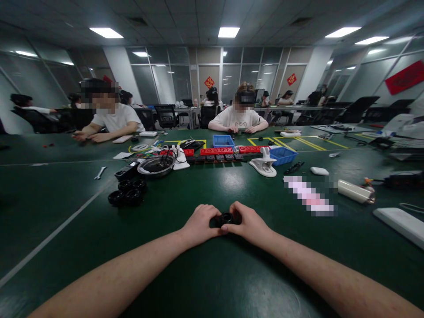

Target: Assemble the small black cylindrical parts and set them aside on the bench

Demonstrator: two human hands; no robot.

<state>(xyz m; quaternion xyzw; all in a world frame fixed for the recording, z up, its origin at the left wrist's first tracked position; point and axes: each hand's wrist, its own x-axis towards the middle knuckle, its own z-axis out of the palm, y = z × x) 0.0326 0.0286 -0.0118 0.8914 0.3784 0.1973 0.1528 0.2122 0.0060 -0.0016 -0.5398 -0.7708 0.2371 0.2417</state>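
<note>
Both my hands meet over the green table, with a small black part (227, 217) between them. It is round, with a ring-shaped opening turned towards me; its exact kind does not show. My left hand (202, 224) grips it from the left side, thumb in front and fingers behind. From the right, my right hand (250, 223) closes on it, the thumb along its near face. The fingers hide much of its outline. To the left, a cluster of glossy black round parts (127, 193) rests on the table.
Beyond my hands lie red power strips (217, 151), a metal bowl (156, 167), a white clip stand (264, 165) and blue bins (283, 155). A wrench (100, 172) is at left, a cream cylinder (354, 191) at right. Two people sit across the table.
</note>
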